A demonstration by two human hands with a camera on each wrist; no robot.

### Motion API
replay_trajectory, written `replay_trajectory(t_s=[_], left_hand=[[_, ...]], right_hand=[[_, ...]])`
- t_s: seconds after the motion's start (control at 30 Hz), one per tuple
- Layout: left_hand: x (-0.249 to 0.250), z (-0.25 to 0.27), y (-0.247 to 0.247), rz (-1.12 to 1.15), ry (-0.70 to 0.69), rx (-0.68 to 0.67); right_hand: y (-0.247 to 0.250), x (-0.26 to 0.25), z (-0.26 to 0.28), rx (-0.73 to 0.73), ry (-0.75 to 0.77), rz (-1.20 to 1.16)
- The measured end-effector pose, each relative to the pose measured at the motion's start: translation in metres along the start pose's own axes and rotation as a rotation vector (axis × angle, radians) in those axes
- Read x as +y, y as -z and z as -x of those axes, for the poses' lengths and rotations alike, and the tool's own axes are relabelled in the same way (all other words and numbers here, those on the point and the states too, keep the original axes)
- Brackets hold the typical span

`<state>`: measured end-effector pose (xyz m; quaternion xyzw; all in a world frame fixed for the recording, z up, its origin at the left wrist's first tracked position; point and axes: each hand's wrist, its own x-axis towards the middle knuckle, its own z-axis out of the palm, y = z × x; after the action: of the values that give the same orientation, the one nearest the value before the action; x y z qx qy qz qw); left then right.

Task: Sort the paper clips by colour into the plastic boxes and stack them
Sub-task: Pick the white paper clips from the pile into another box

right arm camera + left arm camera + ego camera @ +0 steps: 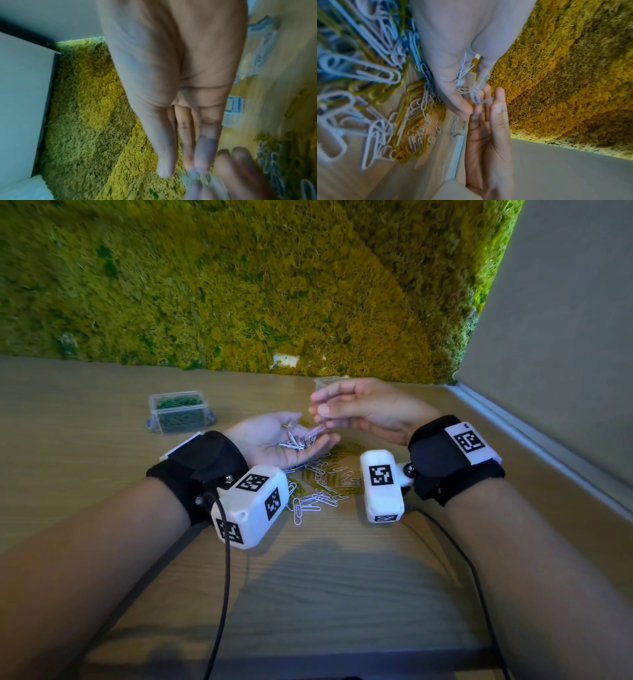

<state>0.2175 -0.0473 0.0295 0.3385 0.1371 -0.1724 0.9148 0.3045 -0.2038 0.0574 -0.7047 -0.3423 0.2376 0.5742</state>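
White clips (297, 441) heaped loose in the cupped left hand (274, 440) may spill as the right hand (363, 409) pinches one out.

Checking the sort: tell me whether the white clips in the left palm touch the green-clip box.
Apart. The head view shows the white clips cupped in the left hand, with bare table between them and the green-clip box.
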Motion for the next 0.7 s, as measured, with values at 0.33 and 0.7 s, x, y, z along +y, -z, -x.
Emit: replay_trajectory(t_s=[0.33, 0.7], left_hand=[[0.005, -0.001, 0.005, 0.161, 0.032, 0.069], [0.010, -0.001, 0.007, 0.516, 0.017, 0.020]], right_hand=[[0.044, 0.005, 0.016, -0.124, -0.573, 0.808], [0.027, 0.005, 0.011, -0.105, -0.502, 1.058]])
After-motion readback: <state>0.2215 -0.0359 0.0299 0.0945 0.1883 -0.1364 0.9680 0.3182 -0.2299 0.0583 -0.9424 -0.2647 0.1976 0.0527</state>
